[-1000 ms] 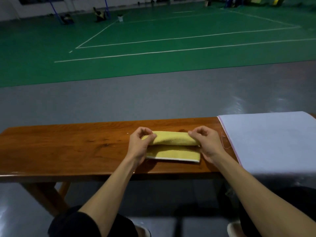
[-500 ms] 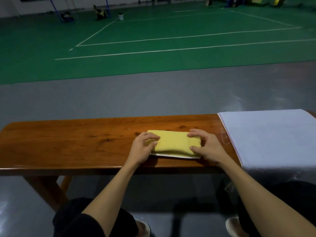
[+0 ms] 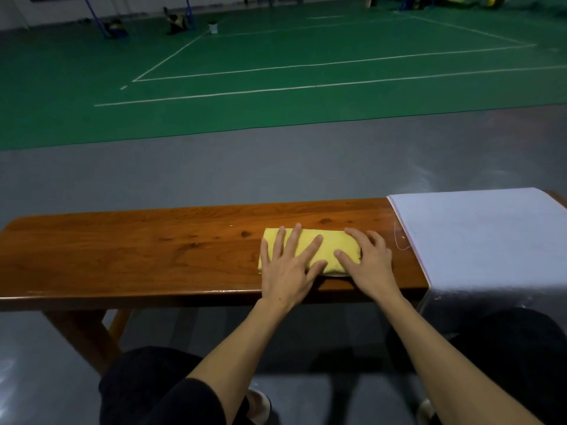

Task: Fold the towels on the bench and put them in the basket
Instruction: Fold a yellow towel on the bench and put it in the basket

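The left hand (image 3: 288,268) and right hand (image 3: 369,260) lie flat, fingers straight, on the folded yellow terry towel (image 3: 329,250). They press it against the brown wooden bench (image 3: 138,250), likely to set the crease.

yellow towel (image 3: 334,245): near edge and right end partly covered by left hand (image 3: 288,268) and right hand (image 3: 368,262).
white towel (image 3: 478,237): cut off by right frame edge; hanging front blurred.
bench (image 3: 138,246): right end hidden under white towel.
far court objects (image 3: 176,21): too small to identify.
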